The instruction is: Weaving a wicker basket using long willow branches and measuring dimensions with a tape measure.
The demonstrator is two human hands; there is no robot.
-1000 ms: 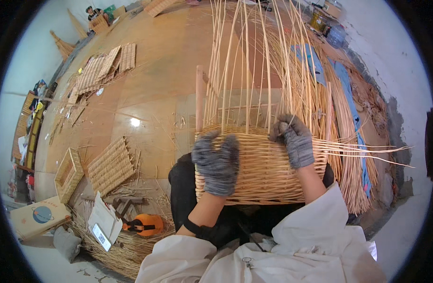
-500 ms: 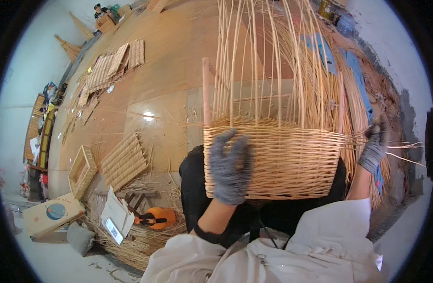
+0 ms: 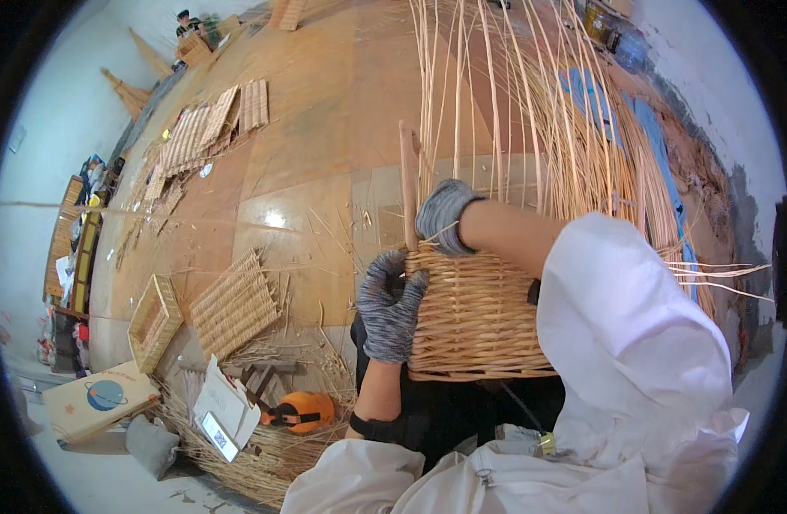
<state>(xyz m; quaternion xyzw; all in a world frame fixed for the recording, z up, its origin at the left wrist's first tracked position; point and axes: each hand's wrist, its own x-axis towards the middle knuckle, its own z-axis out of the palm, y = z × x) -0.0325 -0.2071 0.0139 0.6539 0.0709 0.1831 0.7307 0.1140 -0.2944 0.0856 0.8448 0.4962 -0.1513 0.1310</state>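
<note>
A half-woven wicker basket [image 3: 479, 317] rests on my lap, with tall bare stakes [image 3: 458, 103] rising from its far side. At its left corner stands a thicker wooden post [image 3: 408, 180]. My left hand [image 3: 388, 308], in a grey knit glove, is closed round the basket's left edge, thumb on the near wall. Reaching across the basket, my gloved right hand [image 3: 445, 214] is curled beside the post at the top of the weave. Its fingertips are hidden, and so is what they hold. A blurred thin strand [image 3: 153, 212] stretches leftward over the floor.
Loose rods [image 3: 633, 184] and blue cloth [image 3: 667, 184] lie along the right wall. Left of me are an orange tool [image 3: 310, 412], a phone [image 3: 219, 435], a woven panel [image 3: 233, 306], a rectangular frame [image 3: 176, 317] and a box [image 3: 102, 401]. Another person [image 3: 188, 26] sits far left.
My right hand has crossed from the basket's right side to the left corner post. My left hand has moved to the left edge and closed on it. The view has shifted slightly.
</note>
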